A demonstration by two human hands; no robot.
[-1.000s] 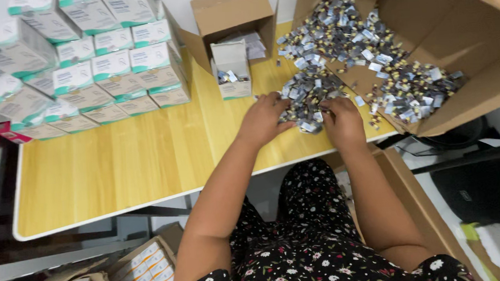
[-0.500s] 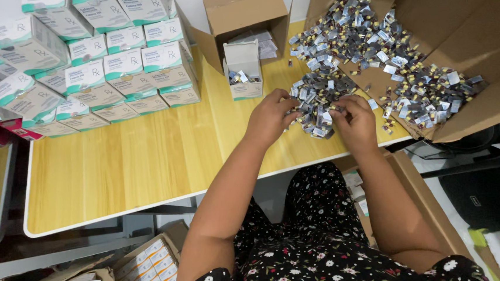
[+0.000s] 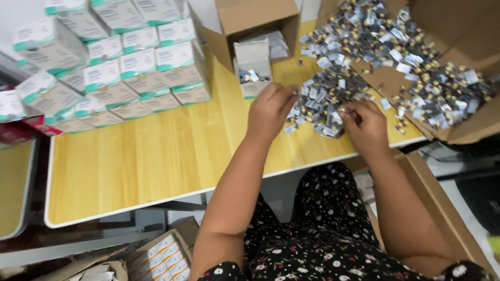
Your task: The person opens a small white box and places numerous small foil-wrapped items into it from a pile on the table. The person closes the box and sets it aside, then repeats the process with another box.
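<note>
The person is sitting at the front edge of a pale yellow wooden tabletop (image 3: 146,159), both bare hands working at a heap of small silver and blue foil sachets (image 3: 323,103) lying near the right end of that front edge. The left hand (image 3: 268,110) is resting at the heap's left side with its fingers curled inward; whether its grip is closed on a sachet cannot be told. The right hand (image 3: 366,123) is lying on the heap's right side, fingers bent and pinching among the sachets, though what it has hold of is hidden. More of the same sachets are spilling from a large brown cardboard box (image 3: 478,42) tipped open at the right edge. A small open brown cardboard carton (image 3: 255,11) is standing at the back edge, with a little white packet box (image 3: 253,58) just in front of it. Stacked white and green rectangular cartons (image 3: 122,67) are filling the back left corner.
</note>
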